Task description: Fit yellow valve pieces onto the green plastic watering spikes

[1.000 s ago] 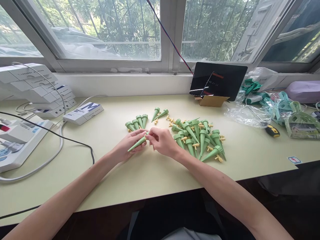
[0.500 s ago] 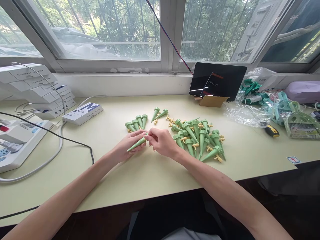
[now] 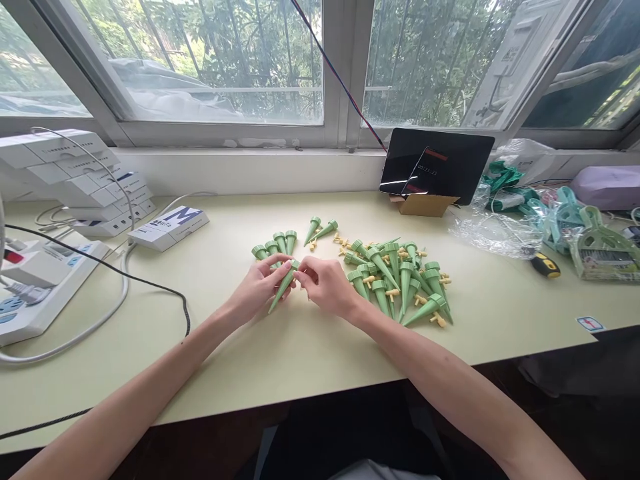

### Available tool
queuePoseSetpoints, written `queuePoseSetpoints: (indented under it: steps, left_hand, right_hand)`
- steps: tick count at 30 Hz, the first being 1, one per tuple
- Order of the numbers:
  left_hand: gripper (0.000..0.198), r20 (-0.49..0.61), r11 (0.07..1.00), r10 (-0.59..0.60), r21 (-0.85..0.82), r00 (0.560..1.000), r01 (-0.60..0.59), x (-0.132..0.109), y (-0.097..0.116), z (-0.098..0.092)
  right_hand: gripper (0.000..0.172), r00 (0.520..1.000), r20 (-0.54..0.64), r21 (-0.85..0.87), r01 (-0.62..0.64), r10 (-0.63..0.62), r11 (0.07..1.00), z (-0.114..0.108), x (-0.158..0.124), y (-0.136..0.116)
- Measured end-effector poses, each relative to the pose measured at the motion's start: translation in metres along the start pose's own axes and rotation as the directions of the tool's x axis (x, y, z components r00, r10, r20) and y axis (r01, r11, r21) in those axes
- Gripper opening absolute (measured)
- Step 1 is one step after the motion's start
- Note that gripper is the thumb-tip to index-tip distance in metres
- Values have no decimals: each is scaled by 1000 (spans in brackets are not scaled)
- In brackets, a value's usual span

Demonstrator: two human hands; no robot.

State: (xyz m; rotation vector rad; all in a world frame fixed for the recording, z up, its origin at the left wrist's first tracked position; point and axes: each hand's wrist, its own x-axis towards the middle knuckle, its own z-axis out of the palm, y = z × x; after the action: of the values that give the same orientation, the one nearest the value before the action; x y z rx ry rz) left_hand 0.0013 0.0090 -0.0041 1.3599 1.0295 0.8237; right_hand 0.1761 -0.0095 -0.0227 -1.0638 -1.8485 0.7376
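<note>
Green spike (image 3: 283, 292): in hand, between near and far edges of the surface (image 3: 240, 373).
Left hand (image 3: 260, 280): clamped on this spike.
Right hand (image 3: 327, 283): fingers bunched at its capped end; hold hidden.
Row of four spikes (image 3: 273, 246): beyond the left hand, possibly finished.
Heap of spikes (image 3: 405, 273): toward the right edge; apparently most remains.

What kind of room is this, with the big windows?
It looks like an indoor workspace, maybe an office or workshop. A long pale desk runs beneath the windows, with a power strip and a propped-up tablet on it.
</note>
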Motion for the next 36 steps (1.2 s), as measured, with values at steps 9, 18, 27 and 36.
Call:
queuePoseSetpoints:
  steps: [9,18,27,36]
  left_hand:
    - [42,-99,974,165,176,981,-146,0,-1,-1]
    - [31,-87,857,215,495,973,-146,0,-8,-1]
    - [28,-58,678,326,709,944,-191,4,-14,-6]
    - [29,-50,683,319,704,946,-193,5,-13,-7]
  right_hand:
    - [10,994,-108,-46,14,-19,999,1,1,4]
    - [12,966,-254,-123,15,-46,992,-5,0,-1]
    - [10,978,-194,-111,58,-78,992,-2,-1,-2]
    - [10,988,-142,-107,47,-63,993,0,-2,0]
